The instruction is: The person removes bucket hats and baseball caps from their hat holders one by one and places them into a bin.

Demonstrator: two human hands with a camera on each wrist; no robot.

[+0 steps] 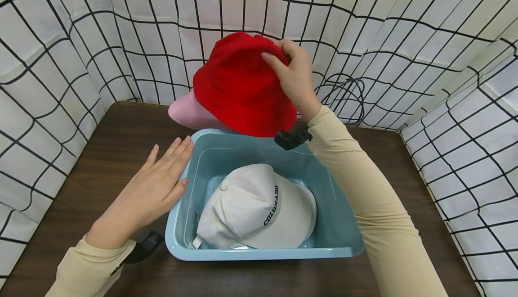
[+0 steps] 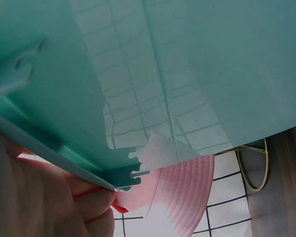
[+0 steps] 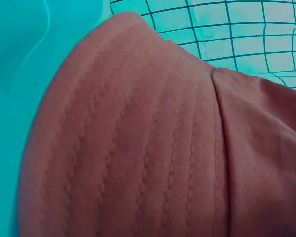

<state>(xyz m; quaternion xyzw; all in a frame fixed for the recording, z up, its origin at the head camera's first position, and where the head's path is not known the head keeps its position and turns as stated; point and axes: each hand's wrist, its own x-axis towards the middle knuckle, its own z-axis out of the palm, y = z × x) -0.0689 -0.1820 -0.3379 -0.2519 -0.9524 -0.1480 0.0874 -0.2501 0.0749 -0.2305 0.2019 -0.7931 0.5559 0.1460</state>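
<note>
My right hand [image 1: 297, 75] pinches a red bucket hat [image 1: 243, 87] at its upper right side, thumb in front. The hat hangs over the far rim of a light blue plastic basin [image 1: 267, 254]. Its stitched brim [image 3: 123, 138] fills much of the right wrist view. Partly hidden behind it is a pink hat [image 1: 196, 112], whose stitched brim [image 2: 187, 197] also shows in the left wrist view. My left hand [image 1: 151, 189] lies along the basin's left rim with its fingers straight. Inside the basin sits a white baseball cap [image 1: 247, 207] lettered "COLORADO", its visor toward the right.
The basin stands on a dark brown wooden table [image 1: 133, 130]. Black wire grid panels [image 1: 218, 13] backed with white sheeting enclose the back and both sides. A coil of dark cable [image 1: 356, 94] hangs at the back right.
</note>
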